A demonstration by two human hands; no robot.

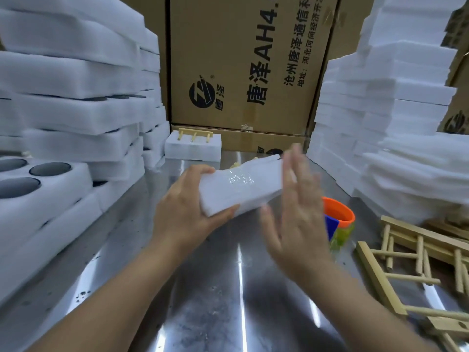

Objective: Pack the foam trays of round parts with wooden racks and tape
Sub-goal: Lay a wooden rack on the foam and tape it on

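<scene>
One foam pack (241, 190), in left grip (186, 214); right grip (297, 219) flat alongside

A tall cardboard box (241, 59) stands at the back of the shiny steel tabletop (215, 288) — black Chinese lettering, "AH4" and a round logo (201, 94) printed sideways on it. It rests on a flatter box (253, 142); more cardboard boxes (456, 118) show far right.
</scene>
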